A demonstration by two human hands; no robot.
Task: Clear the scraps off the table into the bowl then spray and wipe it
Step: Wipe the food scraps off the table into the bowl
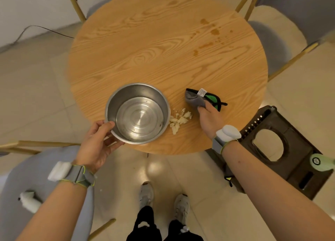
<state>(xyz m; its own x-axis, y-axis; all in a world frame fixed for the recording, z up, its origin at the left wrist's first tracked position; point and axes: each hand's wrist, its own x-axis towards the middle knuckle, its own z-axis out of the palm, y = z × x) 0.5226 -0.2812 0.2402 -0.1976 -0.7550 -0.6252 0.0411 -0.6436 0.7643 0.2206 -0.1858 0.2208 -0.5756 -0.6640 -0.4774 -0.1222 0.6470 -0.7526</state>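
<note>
A steel bowl sits near the front edge of the round wooden table, its inside bare. My left hand grips its near-left rim. Pale crumbly scraps lie on the wood just right of the bowl. My right hand presses a folded grey, black and green cloth onto the table, right of the scraps. Brown stains spot the far right of the tabletop.
Grey chairs with gold legs stand around the table, one at the near left with a white spray bottle lying on its seat. A dark plastic stool stands at the right, a pale green object on it.
</note>
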